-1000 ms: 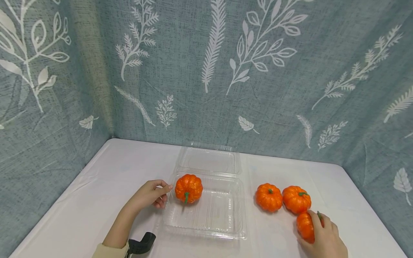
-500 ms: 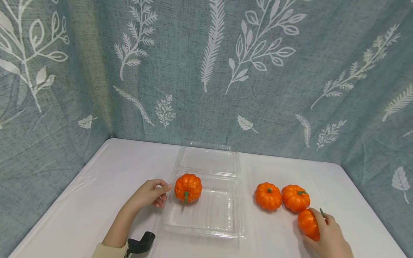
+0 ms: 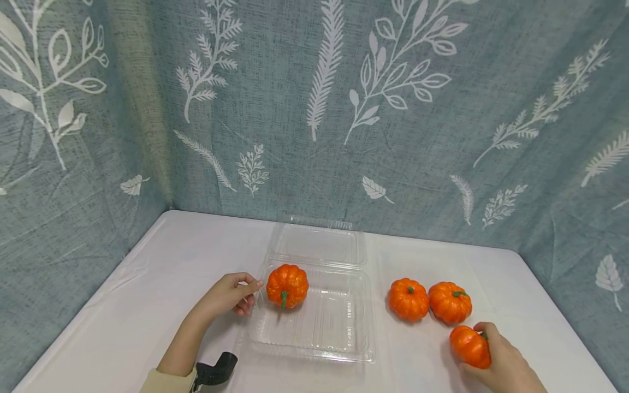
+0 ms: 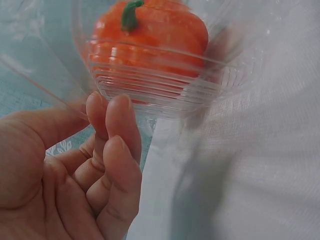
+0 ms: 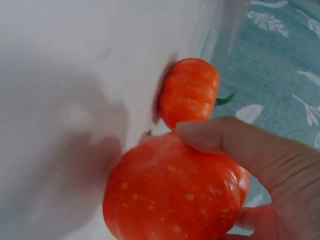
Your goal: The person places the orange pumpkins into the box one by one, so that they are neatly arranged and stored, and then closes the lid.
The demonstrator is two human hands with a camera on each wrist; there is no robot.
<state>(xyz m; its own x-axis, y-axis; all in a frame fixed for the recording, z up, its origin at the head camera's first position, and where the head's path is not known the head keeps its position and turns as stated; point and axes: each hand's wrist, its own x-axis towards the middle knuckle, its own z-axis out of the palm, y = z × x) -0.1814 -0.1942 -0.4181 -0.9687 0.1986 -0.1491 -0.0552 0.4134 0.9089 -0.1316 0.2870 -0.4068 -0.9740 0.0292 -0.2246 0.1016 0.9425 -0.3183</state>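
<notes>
A clear plastic clamshell container lies with its lid folded back behind it. One small orange pumpkin with a green stem sits in the container's left rear part. My left hand pinches the container's left rim between thumb and fingertips. On the right, my right hand grips a second pumpkin, thumb on one side and fingers on the other, some of them hidden behind it. This pumpkin is tilted, its stem toward the palm.
Two more pumpkins, one on the left and one on the right, stand side by side right of the container. A white cloth covers the table. A leaf-patterned blue-green curtain hangs behind and at the sides.
The pumpkin in my right hand has shifted slightly and tilted, its stem turning toward the palm, and the hand has moved a little right. The left hand and the container have stayed put.
</notes>
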